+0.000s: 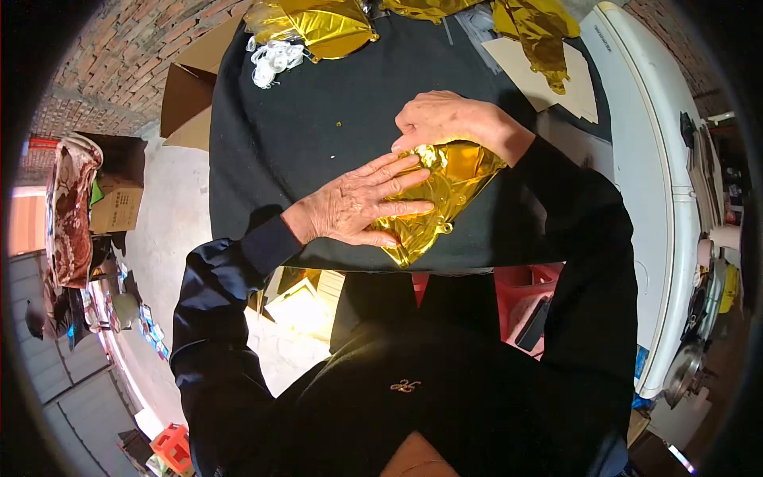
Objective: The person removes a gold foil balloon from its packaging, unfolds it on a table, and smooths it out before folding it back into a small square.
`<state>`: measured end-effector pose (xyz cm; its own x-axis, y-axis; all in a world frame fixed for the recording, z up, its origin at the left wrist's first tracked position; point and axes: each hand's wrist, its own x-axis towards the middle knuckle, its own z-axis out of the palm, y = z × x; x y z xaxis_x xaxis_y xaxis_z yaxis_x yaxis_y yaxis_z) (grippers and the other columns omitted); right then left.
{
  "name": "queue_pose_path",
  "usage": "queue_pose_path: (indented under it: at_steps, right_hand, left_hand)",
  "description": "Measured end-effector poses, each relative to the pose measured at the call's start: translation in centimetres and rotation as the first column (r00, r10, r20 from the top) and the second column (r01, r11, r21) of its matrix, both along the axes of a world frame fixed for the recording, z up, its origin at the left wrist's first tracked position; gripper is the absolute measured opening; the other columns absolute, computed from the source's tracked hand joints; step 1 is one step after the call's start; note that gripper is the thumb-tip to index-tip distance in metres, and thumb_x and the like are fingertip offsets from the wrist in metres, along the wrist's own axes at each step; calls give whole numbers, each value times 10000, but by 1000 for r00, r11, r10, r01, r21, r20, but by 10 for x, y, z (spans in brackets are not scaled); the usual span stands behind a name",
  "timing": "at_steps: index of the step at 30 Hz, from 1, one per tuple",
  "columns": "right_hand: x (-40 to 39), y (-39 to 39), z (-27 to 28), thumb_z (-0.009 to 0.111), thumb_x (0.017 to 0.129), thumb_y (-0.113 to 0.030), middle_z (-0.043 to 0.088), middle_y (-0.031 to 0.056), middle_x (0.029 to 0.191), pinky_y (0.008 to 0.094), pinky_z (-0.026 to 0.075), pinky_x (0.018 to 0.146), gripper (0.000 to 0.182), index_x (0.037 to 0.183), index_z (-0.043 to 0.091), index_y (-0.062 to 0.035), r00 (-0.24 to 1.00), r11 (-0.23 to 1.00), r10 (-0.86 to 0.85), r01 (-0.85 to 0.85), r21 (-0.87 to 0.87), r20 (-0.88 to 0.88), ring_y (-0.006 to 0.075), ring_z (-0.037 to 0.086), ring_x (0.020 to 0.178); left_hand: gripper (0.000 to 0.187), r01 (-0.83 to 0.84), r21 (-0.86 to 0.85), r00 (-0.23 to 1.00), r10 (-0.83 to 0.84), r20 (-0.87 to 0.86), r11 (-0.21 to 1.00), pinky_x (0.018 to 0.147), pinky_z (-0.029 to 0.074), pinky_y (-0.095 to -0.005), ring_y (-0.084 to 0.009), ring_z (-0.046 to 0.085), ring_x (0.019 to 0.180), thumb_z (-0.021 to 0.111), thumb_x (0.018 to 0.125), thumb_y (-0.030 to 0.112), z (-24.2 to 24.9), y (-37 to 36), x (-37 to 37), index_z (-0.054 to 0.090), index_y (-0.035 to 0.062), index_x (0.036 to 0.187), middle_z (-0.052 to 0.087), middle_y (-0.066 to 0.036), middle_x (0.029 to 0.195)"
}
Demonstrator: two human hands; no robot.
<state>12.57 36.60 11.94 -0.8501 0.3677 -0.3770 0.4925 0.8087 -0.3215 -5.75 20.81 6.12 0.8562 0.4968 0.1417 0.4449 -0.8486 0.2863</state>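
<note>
Fingers (397, 179) of your left hand (354, 208) lie flat, slightly spread, pressing the gold foil (449, 191); keep your right hand (445, 119), fingers curled together, pinning its top edge against the black cloth (318, 111).

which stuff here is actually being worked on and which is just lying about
In hand: gold foil piece, pressed flat by left hand and right hand on the black cloth.

Lying about: more gold foil pieces, white string bundle, cardboard sheets, cardboard box.
</note>
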Motion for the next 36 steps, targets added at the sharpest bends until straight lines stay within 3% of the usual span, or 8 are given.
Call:
queue_pose_path:
  at_steps: [8, 14, 23, 27, 30, 33, 34, 36]
  right_hand:
    - [5, 11, -4, 687, 866, -335, 734, 116, 826, 425, 524, 717, 310, 936, 729, -36, 990, 976, 119, -131, -176, -76, 290, 715, 803]
    - [3, 13, -8, 695, 863, -303, 722, 106, 805, 399, 515, 698, 265, 922, 729, -47, 984, 973, 138, -156, -169, -114, 264, 692, 762]
    - [9, 14, -12, 684, 891, -280, 702, 93, 786, 388, 504, 679, 248, 908, 730, -37, 998, 964, 17, -32, -263, -57, 241, 665, 726]
    - [41, 23, -40, 666, 966, -256, 688, 54, 802, 333, 500, 654, 251, 943, 710, -10, 914, 777, -394, 274, -566, -98, 160, 635, 707]
    - [57, 15, -43, 636, 1034, -236, 662, 5, 811, 266, 488, 629, 252, 957, 684, -2, 741, 563, -668, 452, -691, -60, 72, 601, 716]
    - [82, -1, -76, 630, 1035, -189, 662, 18, 822, 266, 503, 641, 211, 924, 667, -14, 525, 306, -849, 398, -865, -59, 83, 606, 705]
    - [84, -15, -76, 660, 1020, -211, 653, 38, 821, 333, 522, 655, 222, 906, 672, -20, 415, 203, -909, 388, -899, -27, 140, 619, 707]
    - [90, -34, -75, 628, 1041, -197, 666, 64, 870, 349, 550, 708, 209, 967, 660, -4, 340, 115, -939, 424, -899, 40, 163, 644, 751]
  left_hand:
    - [737, -26, -23, 996, 24, -82, 999, 1281, 50, -596, -394, 161, 1580, 486, 943, 732, 3, 0, -1, 461, 339, 1566, 235, -128, 1706]
    - [759, -42, -12, 994, 41, -101, 999, 1270, 28, -632, -406, 108, 1589, 476, 937, 751, 5, -1, -2, 430, 352, 1582, 210, -103, 1720]
    - [839, -126, 18, 990, 127, -68, 992, 1276, 36, -607, -395, 118, 1591, 452, 916, 783, 12, -4, -5, 422, 291, 1594, 253, -104, 1708]
    - [716, -351, 87, 936, 347, 56, 932, 1280, 165, -544, -370, 206, 1574, 455, 1015, 630, 20, -9, -13, 410, 218, 1600, 284, -135, 1688]
    - [642, -467, 111, 882, 453, 128, 877, 1272, 216, -517, -395, 231, 1561, 458, 1064, 503, 26, -4, -16, 400, 150, 1598, 293, -189, 1669]
    - [600, -559, 129, 827, 538, 163, 819, 1267, 222, -526, -405, 247, 1551, 486, 1069, 433, 18, 4, -12, 410, 147, 1591, 296, -198, 1665]
    - [586, -587, 143, 808, 563, 176, 797, 1266, 226, -529, -406, 256, 1548, 499, 1068, 411, 15, 6, -8, 419, 150, 1586, 300, -198, 1663]
    - [570, -572, 206, 820, 550, 159, 794, 1262, 230, -532, -403, 261, 1546, 507, 1068, 395, 12, 10, 1, 429, 158, 1580, 305, -194, 1661]
